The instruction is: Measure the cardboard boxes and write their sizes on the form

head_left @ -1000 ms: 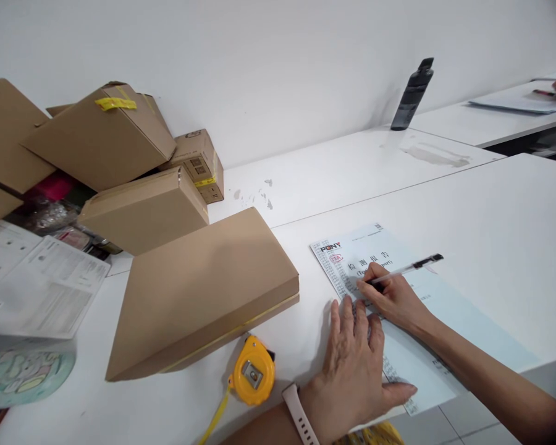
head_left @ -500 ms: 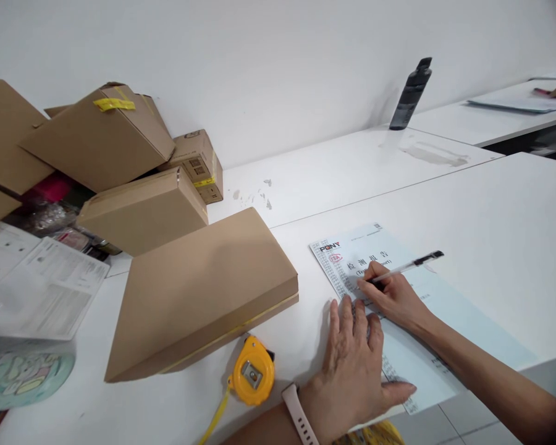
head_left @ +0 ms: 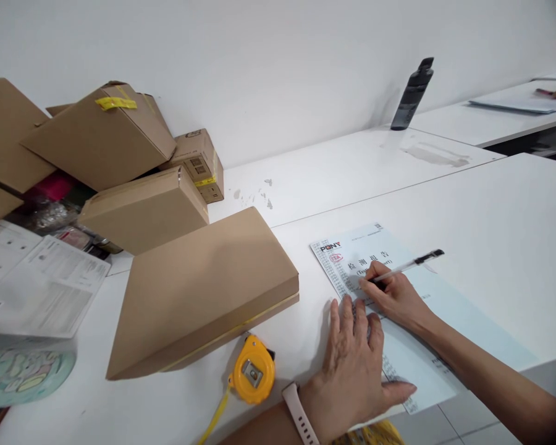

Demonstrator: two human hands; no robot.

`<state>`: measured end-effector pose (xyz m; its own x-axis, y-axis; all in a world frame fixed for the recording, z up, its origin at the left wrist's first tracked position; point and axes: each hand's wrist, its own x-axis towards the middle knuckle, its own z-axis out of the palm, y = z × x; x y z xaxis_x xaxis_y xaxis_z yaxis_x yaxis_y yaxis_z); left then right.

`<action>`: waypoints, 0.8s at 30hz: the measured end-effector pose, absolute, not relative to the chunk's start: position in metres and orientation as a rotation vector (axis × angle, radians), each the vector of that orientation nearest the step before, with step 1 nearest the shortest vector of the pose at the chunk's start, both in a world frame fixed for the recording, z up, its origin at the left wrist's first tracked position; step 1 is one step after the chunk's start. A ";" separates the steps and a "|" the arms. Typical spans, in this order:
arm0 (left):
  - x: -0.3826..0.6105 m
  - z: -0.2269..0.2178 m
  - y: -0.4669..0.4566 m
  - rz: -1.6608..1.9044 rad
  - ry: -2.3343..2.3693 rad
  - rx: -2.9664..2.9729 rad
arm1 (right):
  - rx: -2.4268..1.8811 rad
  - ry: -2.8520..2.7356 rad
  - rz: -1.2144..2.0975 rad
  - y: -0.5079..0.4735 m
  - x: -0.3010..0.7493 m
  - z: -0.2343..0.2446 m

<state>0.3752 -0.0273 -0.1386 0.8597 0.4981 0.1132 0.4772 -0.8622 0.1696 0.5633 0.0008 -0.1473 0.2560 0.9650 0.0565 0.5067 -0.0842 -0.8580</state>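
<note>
Pale blue printed form [head_left: 449,309] flat under left hand [head_left: 352,371], pen [head_left: 410,264] tip on it

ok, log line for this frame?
right hand: holds pen, tip on form | left hand: flat on form | tape measure: beside cardboard box

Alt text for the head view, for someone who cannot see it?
A person's right hand holds a pen to a pale blue printed form on a white table, while the left hand lies flat on the form. A yellow tape measure and a flat cardboard box lie to the left, more boxes piled behind.
</note>
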 end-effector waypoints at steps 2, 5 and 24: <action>0.375 -0.138 -0.027 0.231 0.769 2.895 | -1.713 -1.363 0.698 0.001 0.563 -0.147; 0.376 -0.137 -0.027 0.218 0.771 2.895 | -1.713 -1.368 0.719 0.000 0.563 -0.146; 0.375 -0.138 -0.027 0.234 0.772 2.900 | -1.691 -1.369 0.687 0.000 0.567 -0.154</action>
<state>0.3749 -0.0274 -0.1381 0.8570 0.5022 0.1157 0.4818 -0.8604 0.1660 0.5674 0.0001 -0.1535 0.2552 0.9631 0.0856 0.5065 -0.0578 -0.8603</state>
